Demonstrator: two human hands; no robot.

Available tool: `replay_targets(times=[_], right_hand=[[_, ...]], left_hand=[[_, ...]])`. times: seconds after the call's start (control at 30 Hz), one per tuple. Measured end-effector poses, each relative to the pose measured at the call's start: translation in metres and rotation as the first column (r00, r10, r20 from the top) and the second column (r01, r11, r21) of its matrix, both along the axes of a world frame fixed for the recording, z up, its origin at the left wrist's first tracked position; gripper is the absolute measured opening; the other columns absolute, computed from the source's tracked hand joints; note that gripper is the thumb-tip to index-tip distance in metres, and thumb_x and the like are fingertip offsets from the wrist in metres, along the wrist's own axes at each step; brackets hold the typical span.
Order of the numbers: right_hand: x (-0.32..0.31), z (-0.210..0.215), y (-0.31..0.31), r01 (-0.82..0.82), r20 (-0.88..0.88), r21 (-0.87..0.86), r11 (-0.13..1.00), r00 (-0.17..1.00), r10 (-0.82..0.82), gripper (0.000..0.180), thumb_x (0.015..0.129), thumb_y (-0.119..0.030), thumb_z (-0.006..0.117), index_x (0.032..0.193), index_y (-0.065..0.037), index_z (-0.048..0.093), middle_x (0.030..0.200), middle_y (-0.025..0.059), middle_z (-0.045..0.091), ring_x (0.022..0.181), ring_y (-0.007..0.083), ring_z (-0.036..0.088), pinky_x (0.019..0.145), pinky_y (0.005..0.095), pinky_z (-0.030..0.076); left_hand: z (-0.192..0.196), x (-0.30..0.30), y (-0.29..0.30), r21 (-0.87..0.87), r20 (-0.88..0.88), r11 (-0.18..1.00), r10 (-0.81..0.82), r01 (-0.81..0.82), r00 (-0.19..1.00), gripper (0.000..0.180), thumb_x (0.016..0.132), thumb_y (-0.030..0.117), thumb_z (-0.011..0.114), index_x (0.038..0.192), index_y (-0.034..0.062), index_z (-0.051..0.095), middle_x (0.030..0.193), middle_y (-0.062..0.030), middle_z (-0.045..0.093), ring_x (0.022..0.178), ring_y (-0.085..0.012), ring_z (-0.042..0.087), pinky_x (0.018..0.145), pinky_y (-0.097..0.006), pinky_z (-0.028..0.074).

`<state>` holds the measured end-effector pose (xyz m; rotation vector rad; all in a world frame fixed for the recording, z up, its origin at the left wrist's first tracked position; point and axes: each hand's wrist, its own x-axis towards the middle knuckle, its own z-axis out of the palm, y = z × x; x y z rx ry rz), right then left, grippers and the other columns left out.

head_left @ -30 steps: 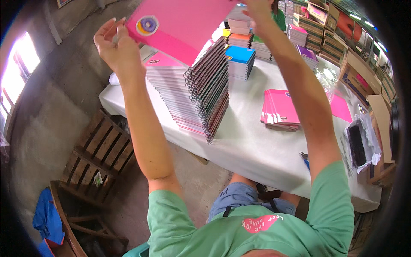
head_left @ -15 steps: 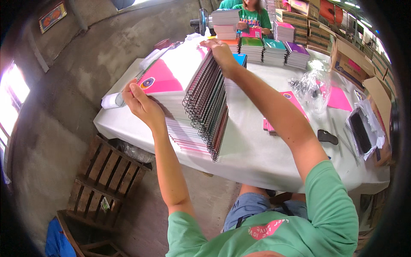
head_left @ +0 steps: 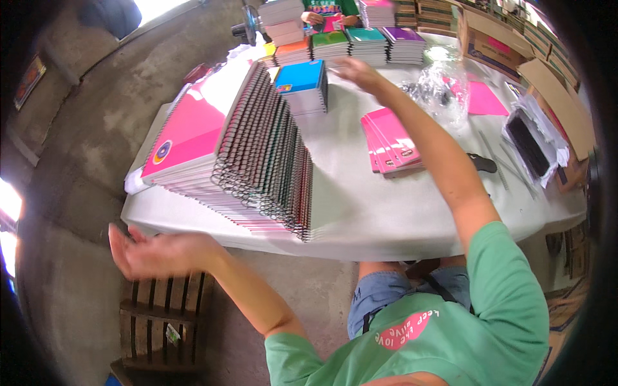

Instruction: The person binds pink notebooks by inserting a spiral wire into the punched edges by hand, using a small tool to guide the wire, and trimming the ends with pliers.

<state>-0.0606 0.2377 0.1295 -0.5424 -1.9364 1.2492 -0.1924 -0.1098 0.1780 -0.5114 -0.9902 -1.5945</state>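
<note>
So, nb stack [head_left: 254,154] btwn L hand [head_left: 158,255] & R hand [head_left: 364,75], fingers [head_left: 121,252] apart; blue nbs [head_left: 302,87] behind.

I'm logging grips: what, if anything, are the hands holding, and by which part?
Nothing that I can see, though both are blurred: the left hand is apart from the pink stack, the right hand near the blue stack.

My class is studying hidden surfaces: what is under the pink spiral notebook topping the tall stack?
Under the pink spiral notebook are more spiral notebooks, coils and page edges showing, stacked on the white table. Their front covers and the tabletop beneath are hidden.
</note>
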Motion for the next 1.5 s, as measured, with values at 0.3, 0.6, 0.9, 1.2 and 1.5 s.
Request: replay_targets(times=[0.3,0.6,0.9,1.2,1.5], right_hand=[[0.202,-0.141,0.054,0.433,0.758,0.192,0.881,0.504,-0.414,0.047,0.072,-0.041,0.071,0.098,-0.003,0.066,0.096,0.0186,0.066,0.090,0.0309,0.064,0.078,0.0376,0.049],[0.242,-0.025,-0.061,0.294,0.293,0.472,0.831,0.837,-0.463,0.021,0.072,-0.007,0.069,0.089,-0.005,0.059,0.076,0.0171,0.064,0.071,0.0215,0.065,0.063,0.0312,0.049],[0.327,-0.054,-0.067,0.070,0.191,0.124,0.990,0.977,-0.093,0.030,0.078,-0.009,0.066,0.107,-0.005,0.063,0.092,0.0132,0.068,0.084,0.0218,0.066,0.075,0.0306,0.050],[0.372,-0.128,0.078,0.596,0.674,0.521,0.611,0.153,-0.723,0.047,0.076,-0.027,0.067,0.120,-0.015,0.056,0.109,0.0161,0.063,0.102,0.0332,0.060,0.085,0.0447,0.048],[0.326,-0.079,0.038,0.517,0.202,0.203,0.832,0.809,-0.552,0.041,0.084,-0.013,0.055,0.125,-0.013,0.055,0.096,0.0122,0.057,0.083,0.0258,0.062,0.074,0.0338,0.049]], left_hand=[[-0.147,0.163,0.142,-0.695,0.547,0.023,-0.632,0.719,0.549,0.045,0.077,0.010,0.067,0.120,0.0043,0.054,0.119,-0.0153,0.052,0.104,-0.0322,0.055,0.087,-0.040,0.045],[-0.105,0.224,0.162,-0.921,0.083,0.244,-0.641,0.305,0.763,0.049,0.082,0.018,0.063,0.128,0.0091,0.050,0.130,-0.0143,0.046,0.123,-0.0331,0.044,0.099,-0.045,0.035],[-0.151,0.239,0.170,-0.985,-0.027,0.157,-0.570,0.076,0.821,0.028,0.078,0.031,0.068,0.096,0.0119,0.059,0.083,-0.0032,0.053,0.081,-0.0206,0.051,0.082,-0.037,0.034],[-0.138,0.225,0.138,-0.969,-0.106,0.238,-0.648,0.068,0.754,0.024,0.074,0.028,0.072,0.088,0.0139,0.060,0.070,0.0002,0.050,0.072,-0.0186,0.048,0.081,-0.036,0.032],[-0.165,0.264,0.136,-0.920,0.072,0.316,-0.446,0.232,0.892,0.072,0.060,0.054,0.075,0.111,0.0110,0.048,0.111,-0.0110,0.044,0.123,-0.0373,0.031,0.106,-0.055,0.013]])
